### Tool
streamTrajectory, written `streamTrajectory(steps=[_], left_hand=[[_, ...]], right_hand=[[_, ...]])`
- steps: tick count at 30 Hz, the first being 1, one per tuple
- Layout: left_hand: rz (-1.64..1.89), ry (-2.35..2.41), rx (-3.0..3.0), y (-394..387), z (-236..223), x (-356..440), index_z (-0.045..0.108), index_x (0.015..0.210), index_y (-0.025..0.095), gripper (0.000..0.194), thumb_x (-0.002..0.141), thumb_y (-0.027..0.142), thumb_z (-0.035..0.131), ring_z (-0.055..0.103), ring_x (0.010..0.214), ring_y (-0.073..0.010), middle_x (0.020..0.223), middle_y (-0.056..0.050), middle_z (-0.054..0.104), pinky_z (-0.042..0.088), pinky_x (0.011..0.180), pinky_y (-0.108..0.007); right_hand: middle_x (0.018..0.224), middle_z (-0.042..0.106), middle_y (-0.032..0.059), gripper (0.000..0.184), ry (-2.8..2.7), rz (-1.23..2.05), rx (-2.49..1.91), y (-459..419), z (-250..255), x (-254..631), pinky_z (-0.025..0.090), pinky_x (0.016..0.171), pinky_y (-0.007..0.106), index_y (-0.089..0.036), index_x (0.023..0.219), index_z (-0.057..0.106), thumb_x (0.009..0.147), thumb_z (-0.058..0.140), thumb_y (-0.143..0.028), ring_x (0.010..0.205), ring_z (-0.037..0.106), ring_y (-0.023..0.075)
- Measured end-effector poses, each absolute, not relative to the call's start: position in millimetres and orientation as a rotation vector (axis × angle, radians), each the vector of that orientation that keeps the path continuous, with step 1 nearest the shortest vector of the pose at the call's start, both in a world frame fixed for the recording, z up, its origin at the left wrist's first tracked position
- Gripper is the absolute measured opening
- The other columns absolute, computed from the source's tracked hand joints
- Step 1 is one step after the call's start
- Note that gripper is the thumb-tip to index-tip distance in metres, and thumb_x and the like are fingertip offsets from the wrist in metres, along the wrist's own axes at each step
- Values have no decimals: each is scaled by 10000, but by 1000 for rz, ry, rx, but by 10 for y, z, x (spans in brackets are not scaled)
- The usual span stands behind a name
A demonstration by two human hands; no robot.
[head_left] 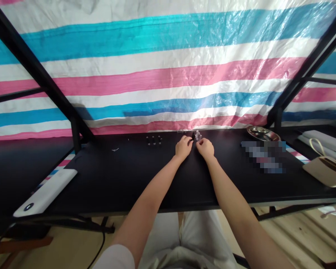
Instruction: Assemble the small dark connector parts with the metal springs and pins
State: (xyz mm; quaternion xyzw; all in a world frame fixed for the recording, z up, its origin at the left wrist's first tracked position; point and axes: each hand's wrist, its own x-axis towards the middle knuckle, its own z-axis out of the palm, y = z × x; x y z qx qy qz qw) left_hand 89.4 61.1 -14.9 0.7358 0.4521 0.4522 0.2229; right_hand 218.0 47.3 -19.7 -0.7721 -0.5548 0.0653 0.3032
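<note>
"Where's the action?"
"Small clear pieces (198, 136), far side of the tabletop (123, 179), right between left hand (184, 147) and right hand (205, 148)! Fingers curl close; whether either grip pinches, I can't tell."
"Progress?"
"Partway, I'd judge: three small parts (154, 143) sit lined up leftward, the clear cluster unsettled."
"Any lettering?"
"None readable; the pixelated item (261, 155) hides any."

I am reading no lettering from here | the long white flat-topped bar (50, 190), left, is carrying a dark oval mark (28, 207), too small to read | the blue-grey, reddish-specked flat item (262, 158), right, is showing only pixelated blocks
</note>
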Motion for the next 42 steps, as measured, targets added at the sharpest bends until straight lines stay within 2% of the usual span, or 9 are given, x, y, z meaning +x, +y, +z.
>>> streamTrajectory(steps=[6, 9, 14, 25, 35, 42], left_hand=[[1548, 1073, 1562, 705, -81, 626, 666, 781, 207, 101, 679, 211, 665, 471, 557, -78, 732, -19, 568, 358, 547, -181], [1576, 1054, 1324, 726, -86, 521, 656, 758, 177, 134, 645, 238, 692, 427, 448, -45, 703, -11, 583, 310, 448, -173], [1517, 993, 1208, 728, -137, 483, 618, 816, 144, 205, 681, 294, 652, 396, 330, -39, 590, 10, 560, 250, 357, -184], [1352, 867, 1198, 682, -133, 475, 553, 819, 129, 328, 652, 388, 668, 407, 322, -34, 560, 34, 543, 215, 314, -176], [1367, 919, 1226, 684, -147, 470, 560, 803, 130, 306, 665, 386, 656, 406, 328, -30, 548, 39, 536, 217, 321, -176], [1357, 964, 1287, 660, -144, 490, 570, 809, 127, 303, 674, 387, 647, 394, 323, -29, 526, 42, 533, 222, 321, -175]], right_hand=[[848, 596, 38, 136, -1697, 109, -1910, 416, -71, 2058, 340, 591, 225, -186, 757, 550, 756, 518, -319, 724, 544, 142], [847, 594, 36, 127, -1757, 107, -1901, 376, -12, 1991, 324, 576, 224, -187, 759, 549, 757, 519, -310, 718, 540, 139], [841, 599, 33, 129, -1858, 115, -1907, 328, 29, 1917, 319, 577, 226, -188, 776, 556, 767, 510, -308, 720, 545, 141], [871, 606, 36, 129, -1998, 74, -1945, 305, -1, 1893, 328, 582, 236, -191, 800, 566, 776, 503, -302, 728, 571, 154], [913, 605, 65, 128, -2067, 17, -2018, 271, 30, 1828, 340, 588, 256, -183, 835, 571, 778, 500, -272, 743, 598, 188], [886, 601, 46, 116, -2045, 20, -1960, 269, 14, 1817, 313, 567, 247, -190, 808, 570, 777, 511, -285, 717, 581, 164]])
